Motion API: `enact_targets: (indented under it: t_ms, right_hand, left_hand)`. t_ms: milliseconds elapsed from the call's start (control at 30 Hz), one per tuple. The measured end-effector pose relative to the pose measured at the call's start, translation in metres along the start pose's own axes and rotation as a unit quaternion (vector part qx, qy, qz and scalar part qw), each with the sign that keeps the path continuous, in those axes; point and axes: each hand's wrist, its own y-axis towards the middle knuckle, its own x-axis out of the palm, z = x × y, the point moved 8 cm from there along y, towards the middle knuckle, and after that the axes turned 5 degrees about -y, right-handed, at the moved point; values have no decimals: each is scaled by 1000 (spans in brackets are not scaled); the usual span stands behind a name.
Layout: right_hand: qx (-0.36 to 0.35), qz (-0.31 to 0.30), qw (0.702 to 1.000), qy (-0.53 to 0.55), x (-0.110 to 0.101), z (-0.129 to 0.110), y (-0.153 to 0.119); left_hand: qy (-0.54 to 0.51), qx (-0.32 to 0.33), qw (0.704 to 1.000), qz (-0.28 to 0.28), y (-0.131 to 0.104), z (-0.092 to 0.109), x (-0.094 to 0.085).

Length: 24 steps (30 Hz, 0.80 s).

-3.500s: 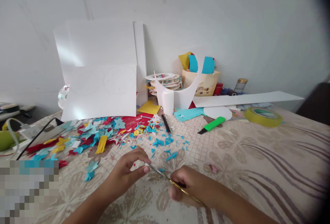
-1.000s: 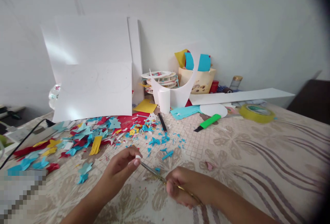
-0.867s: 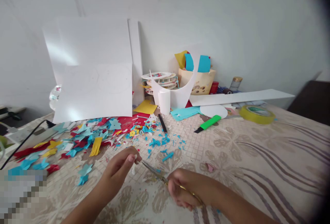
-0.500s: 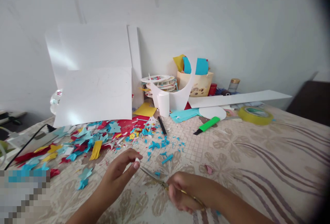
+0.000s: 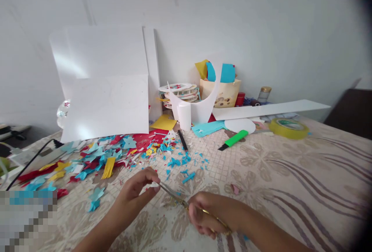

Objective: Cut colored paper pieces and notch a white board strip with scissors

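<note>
Nearest me, the right hand [image 5: 207,213] is wrapped around the gold handles of a pair of scissors [image 5: 184,204], held low over the patterned tablecloth [image 5: 290,213]. The blades point away and to the left, their tips reaching the left hand [image 5: 138,190], whose thumb and forefinger pinch a small white scrap [image 5: 151,185], mostly hidden by the fingers. A pink scrap [image 5: 235,189] lies right of the scissors. Just beyond the hands are blue snippets [image 5: 180,162], with a heap of coloured paper cuttings [image 5: 99,153] off to the left. Further back I see a black pen [image 5: 183,140], a roll of yellow tape [image 5: 289,129] and a white cylinder [image 5: 185,116]. Behind those, big white sheets [image 5: 113,105] stand by the wall [image 5: 261,23].
</note>
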Motion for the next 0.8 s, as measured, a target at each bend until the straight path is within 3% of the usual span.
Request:
enact_targets:
  t_ms: [233, 400, 500, 633, 800]
  right_hand:
    - [-20, -2, 1000, -16, -3, -9, -6]
    - [-46, -9, 999, -24, -3, -8, -7]
    - [-43, -3, 999, -32, -4, -8, -8]
    - [-60, -4, 998, -35, -4, -8, -7]
    - [-72, -11, 997, -17, -4, -3, -6]
  left_hand:
    - [-21, -83, 994, 72, -1, -11, -4]
    - [-42, -123, 990, 44, -2, -20, -1]
    - [35, -101, 994, 15, -1, -15, -1]
    - [169, -23, 985, -20, 0, 1, 2]
    - [215, -2, 976, -48, -3, 2, 7]
